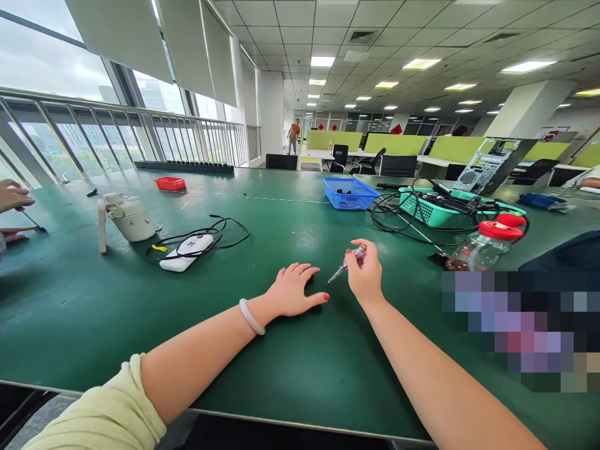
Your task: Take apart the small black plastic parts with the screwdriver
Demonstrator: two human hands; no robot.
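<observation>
My right hand point(365, 270) pinches a small screwdriver point(345, 264) with a clear handle, its tip pointing down and left toward the green table point(140, 312). Lying palm down just left of that tip, my left hand point(293, 291) has its fingers together over something small and dark that I cannot make out. A pale bangle circles my left wrist.
A white power bank point(186, 252) with a black cable lies to the left, beside a cream kettle point(130, 216). A blue basket point(349, 192), a teal basket of cables point(435, 212) and a red-capped bottle point(485, 244) stand at right. Another person's hands point(13, 200) work at far left.
</observation>
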